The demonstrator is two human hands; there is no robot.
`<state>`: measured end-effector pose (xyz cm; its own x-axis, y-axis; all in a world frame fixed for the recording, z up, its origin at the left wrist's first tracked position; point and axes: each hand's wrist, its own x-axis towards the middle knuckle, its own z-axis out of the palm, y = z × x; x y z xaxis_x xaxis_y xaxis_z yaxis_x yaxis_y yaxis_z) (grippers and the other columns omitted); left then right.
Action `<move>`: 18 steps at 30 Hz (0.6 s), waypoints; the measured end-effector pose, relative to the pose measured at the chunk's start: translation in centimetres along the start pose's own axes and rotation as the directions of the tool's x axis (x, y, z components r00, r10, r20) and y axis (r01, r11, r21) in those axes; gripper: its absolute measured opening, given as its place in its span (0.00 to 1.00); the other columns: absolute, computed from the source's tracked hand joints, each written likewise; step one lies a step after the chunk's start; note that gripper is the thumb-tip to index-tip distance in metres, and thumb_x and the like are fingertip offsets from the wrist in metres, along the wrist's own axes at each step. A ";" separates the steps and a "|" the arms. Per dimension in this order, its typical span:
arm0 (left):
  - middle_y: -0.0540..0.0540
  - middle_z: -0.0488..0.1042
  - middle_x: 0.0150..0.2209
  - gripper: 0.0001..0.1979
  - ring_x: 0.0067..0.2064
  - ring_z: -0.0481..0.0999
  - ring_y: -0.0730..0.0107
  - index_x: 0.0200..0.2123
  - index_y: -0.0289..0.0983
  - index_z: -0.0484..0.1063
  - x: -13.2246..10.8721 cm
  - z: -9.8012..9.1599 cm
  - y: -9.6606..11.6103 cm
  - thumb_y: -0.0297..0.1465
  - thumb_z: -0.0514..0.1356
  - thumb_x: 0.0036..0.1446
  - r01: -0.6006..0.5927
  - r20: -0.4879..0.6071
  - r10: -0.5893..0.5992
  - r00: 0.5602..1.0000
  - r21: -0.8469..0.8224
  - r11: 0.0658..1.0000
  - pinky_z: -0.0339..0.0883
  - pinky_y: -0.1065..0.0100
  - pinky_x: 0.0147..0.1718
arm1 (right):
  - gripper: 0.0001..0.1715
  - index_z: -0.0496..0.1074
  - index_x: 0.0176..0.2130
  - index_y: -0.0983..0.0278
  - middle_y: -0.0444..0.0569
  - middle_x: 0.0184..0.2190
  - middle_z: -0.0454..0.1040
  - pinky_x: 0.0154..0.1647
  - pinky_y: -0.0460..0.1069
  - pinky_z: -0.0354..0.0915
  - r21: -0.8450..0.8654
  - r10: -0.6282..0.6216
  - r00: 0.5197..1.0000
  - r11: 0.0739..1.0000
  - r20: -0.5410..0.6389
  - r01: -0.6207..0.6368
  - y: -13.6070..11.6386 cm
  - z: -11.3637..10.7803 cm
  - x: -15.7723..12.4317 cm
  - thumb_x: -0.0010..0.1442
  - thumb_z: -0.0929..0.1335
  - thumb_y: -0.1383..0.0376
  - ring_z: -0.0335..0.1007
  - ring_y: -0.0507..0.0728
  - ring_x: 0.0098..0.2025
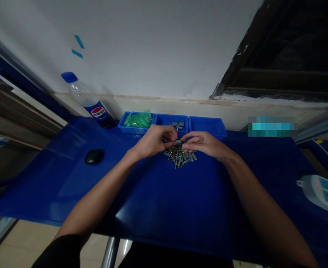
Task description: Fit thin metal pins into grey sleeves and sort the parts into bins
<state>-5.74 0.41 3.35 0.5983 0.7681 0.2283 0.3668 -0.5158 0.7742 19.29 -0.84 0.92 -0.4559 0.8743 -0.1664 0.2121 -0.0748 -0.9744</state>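
Your left hand (155, 140) and right hand (204, 143) are over a little pile (182, 158).
Both curl; I can't tell what they pinch. Blue trays (207, 124) sit far.

"What can you see from there?"

"On my feed, I have thin metal pins (175, 160) and short grey cylinders (193, 156) jumbled in a loose pile, nearer the blue surface's (169, 204) far edge than its near one."
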 end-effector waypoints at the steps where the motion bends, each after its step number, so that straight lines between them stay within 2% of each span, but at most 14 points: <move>1: 0.45 0.82 0.38 0.05 0.39 0.83 0.68 0.38 0.35 0.75 0.0 0.1 0.0 0.29 0.66 0.58 0.000 -0.013 0.000 1.000 -0.018 1.000 0.77 0.66 0.43 | 0.19 0.82 0.46 0.60 0.51 0.35 0.86 0.45 0.59 0.78 0.044 0.003 1.000 0.999 -0.013 -0.002 -0.1 0.3 0.1 0.54 0.79 0.58 0.83 0.60 0.36; 6: 0.44 0.82 0.38 0.07 0.39 0.82 0.67 0.38 0.34 0.75 0.0 0.5 0.0 0.30 0.67 0.58 -0.020 -0.036 0.020 0.999 -0.018 1.000 0.78 0.66 0.43 | 0.14 0.82 0.42 0.59 0.50 0.35 0.86 0.48 0.58 0.77 0.151 -0.003 0.997 0.988 -0.080 0.015 0.2 1.5 0.6 0.55 0.79 0.59 0.83 0.60 0.38; 10: 0.45 0.81 0.38 0.06 0.38 0.81 0.68 0.38 0.34 0.74 0.0 0.2 -0.2 0.30 0.67 0.59 -0.024 0.004 0.024 1.000 0.034 0.999 0.76 0.67 0.41 | 0.13 0.83 0.41 0.59 0.49 0.34 0.85 0.46 0.58 0.77 0.120 -0.029 0.993 0.992 -0.117 0.043 0.6 1.8 0.8 0.55 0.79 0.59 0.81 0.58 0.36; 15: 0.48 0.79 0.35 0.08 0.35 0.77 0.69 0.41 0.35 0.75 -0.3 -0.6 -0.8 0.23 0.66 0.57 -0.042 0.213 -0.033 0.976 0.338 0.940 0.67 0.67 0.37 | 0.13 0.84 0.40 0.60 0.49 0.32 0.84 0.43 0.57 0.75 0.037 -0.061 0.974 0.997 -0.217 0.071 0.5 1.5 0.9 0.54 0.79 0.59 0.80 0.59 0.35; 18: 0.47 0.79 0.37 0.10 0.36 0.76 0.67 0.41 0.36 0.76 -0.4 -0.4 -0.9 0.22 0.66 0.56 -0.044 0.332 -0.131 0.934 0.471 0.881 0.63 0.67 0.34 | 0.19 0.83 0.46 0.59 0.52 0.40 0.86 0.48 0.59 0.76 0.061 -0.091 0.948 0.992 -0.304 0.115 0.3 1.5 1.0 0.54 0.78 0.59 0.82 0.62 0.43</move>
<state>-6.59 0.72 2.86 0.7474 0.6591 -0.0837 0.6324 -0.6672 0.3936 17.61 -0.69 0.25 -0.1892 0.9817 -0.0229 0.1054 -0.0029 -0.9944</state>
